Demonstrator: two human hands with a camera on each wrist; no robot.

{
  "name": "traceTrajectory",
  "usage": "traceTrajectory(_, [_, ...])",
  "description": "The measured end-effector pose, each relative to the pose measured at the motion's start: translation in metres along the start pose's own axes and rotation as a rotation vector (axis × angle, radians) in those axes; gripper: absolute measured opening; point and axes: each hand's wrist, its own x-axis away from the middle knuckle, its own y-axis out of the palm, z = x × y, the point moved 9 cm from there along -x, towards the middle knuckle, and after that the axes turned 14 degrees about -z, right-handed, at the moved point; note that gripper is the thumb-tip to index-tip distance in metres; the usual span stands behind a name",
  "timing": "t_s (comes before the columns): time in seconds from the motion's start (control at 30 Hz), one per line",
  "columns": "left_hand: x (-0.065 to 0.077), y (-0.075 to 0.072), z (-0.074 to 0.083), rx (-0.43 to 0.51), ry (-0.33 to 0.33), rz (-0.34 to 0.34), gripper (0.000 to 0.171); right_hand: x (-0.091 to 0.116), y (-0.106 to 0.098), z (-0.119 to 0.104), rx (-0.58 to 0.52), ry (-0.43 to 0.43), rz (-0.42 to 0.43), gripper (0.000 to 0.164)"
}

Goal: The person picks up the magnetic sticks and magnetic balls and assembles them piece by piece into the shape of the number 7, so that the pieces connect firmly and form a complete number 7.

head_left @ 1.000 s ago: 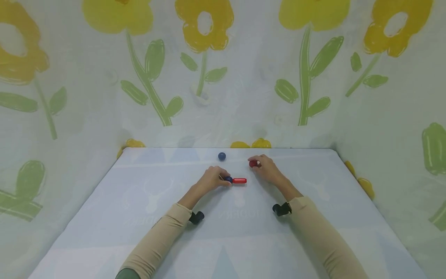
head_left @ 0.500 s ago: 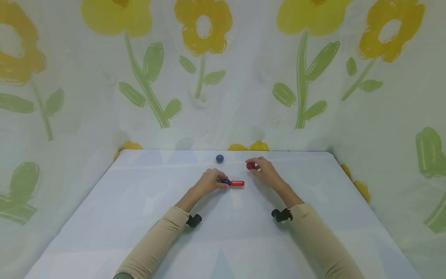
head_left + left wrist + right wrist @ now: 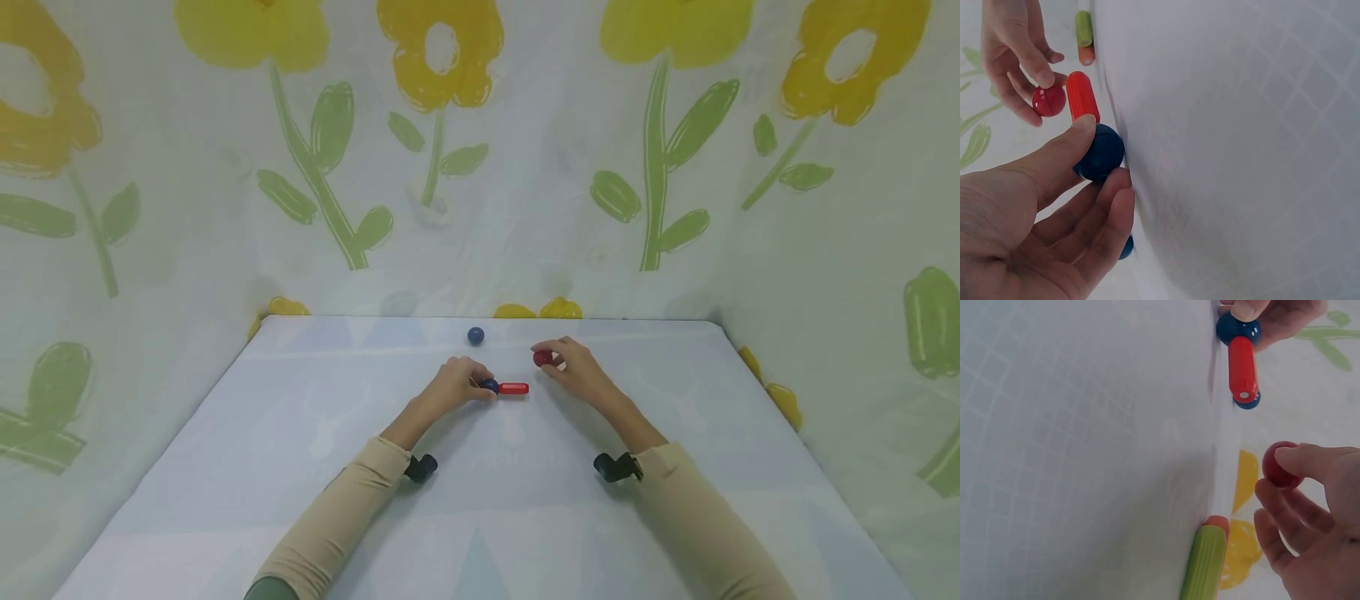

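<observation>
My left hand (image 3: 455, 385) pinches a dark blue ball (image 3: 1101, 154) between thumb and fingers. A short red rod (image 3: 514, 388) extends rightward from this ball in the head view, its end against the ball. To the far right of the rod, my right hand (image 3: 579, 373) holds a red ball (image 3: 1282, 465) by thumb and fingertips. A gap separates the red ball from the rod's free end, which shows a small pale round spot in the right wrist view. Beyond the hands lies a second blue ball (image 3: 476, 336), touched by neither.
The wrist views show a green rod (image 3: 1204, 562) and an orange piece (image 3: 1087, 55) beside it; I cannot pick these out in the head view. The pale tabletop (image 3: 480, 533) meets a flower-printed curtain (image 3: 525, 208) at the back and sides.
My right hand and the red ball have shifted slightly nearer to me, the forearm a little to the right. The left hand keeps its hold; the whole head view sways slightly.
</observation>
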Motion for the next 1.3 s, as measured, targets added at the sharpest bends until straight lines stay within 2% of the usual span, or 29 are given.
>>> traceTrajectory(0.33, [0.000, 0.000, 0.000, -0.003, 0.006, -0.005, 0.037, 0.009, 0.007, -0.002, 0.010, -0.001, -0.042, 0.040])
traceTrajectory(0.77, [0.000, 0.002, -0.002, 0.011, 0.008, 0.001, 0.038, 0.023, 0.008, -0.009, 0.004, -0.088, -0.045, 0.036])
traceTrajectory(1.3, [0.002, 0.001, 0.000, 0.023, 0.003, 0.000, 0.036, 0.026, 0.013, -0.001, 0.019, -0.037, -0.077, 0.037])
